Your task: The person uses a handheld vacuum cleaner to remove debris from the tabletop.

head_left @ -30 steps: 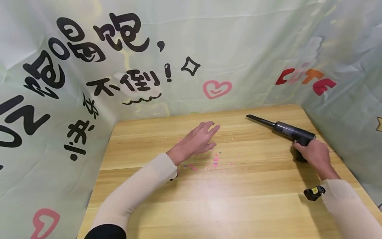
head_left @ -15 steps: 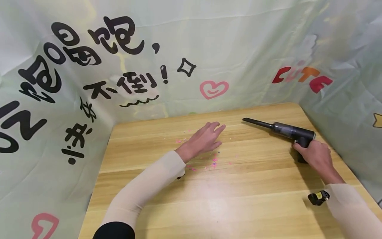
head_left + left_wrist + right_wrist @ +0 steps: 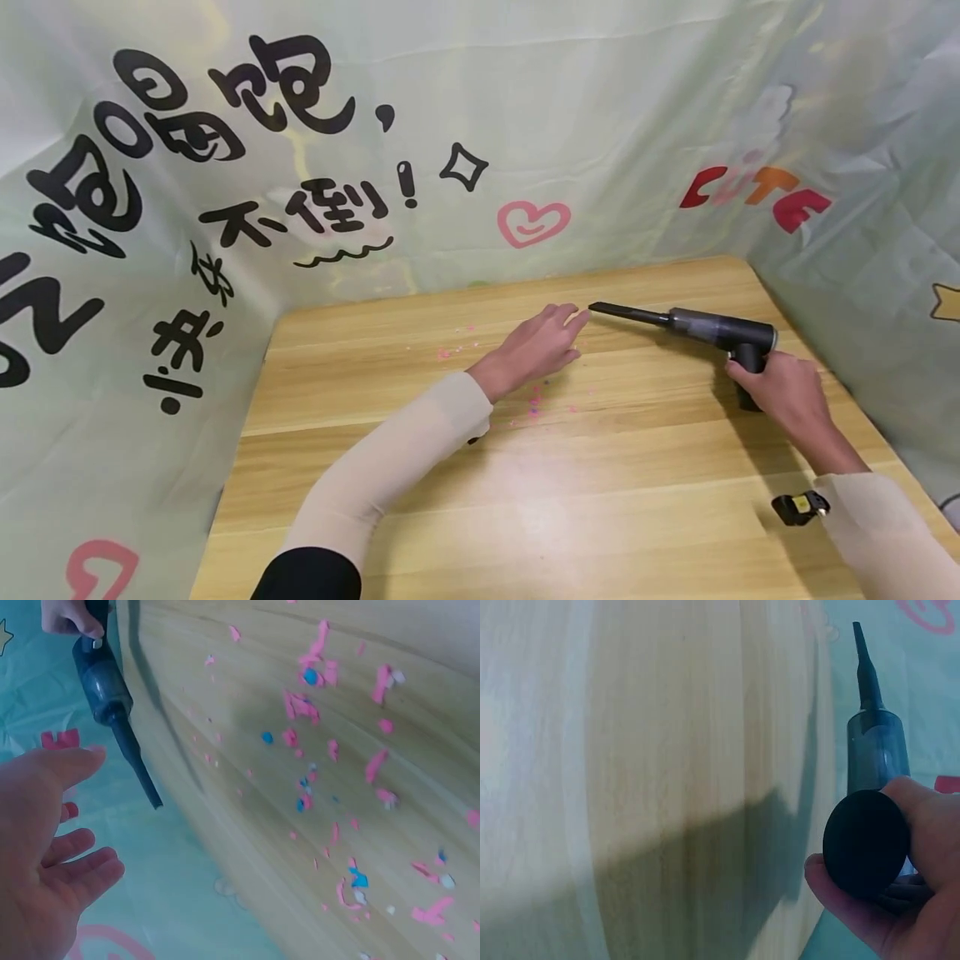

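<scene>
My right hand [image 3: 791,387] grips the handle of a black handheld vacuum cleaner [image 3: 701,325] with a clear barrel and a long thin nozzle. The vacuum is held over the right side of the wooden table, its nozzle pointing left. In the right wrist view, fingers wrap the handle behind its round black base [image 3: 866,844]. My left hand [image 3: 536,346] holds nothing and hovers over the table, fingers spread and slightly bent, close to the nozzle's tip in the head view. Small pink, blue and white scraps [image 3: 302,706] lie scattered on the table below it.
The wooden table [image 3: 637,508] meets a pale printed cloth [image 3: 615,125] hung at the back and both sides. More pink scraps [image 3: 445,354] lie left of my left forearm. A small black camera [image 3: 800,507] sits at my right wrist.
The vacuum has moved left in my right hand, still gripped. My left hand has shifted right, so the nozzle tip and left fingers are closer together. The head view has turned slightly.
</scene>
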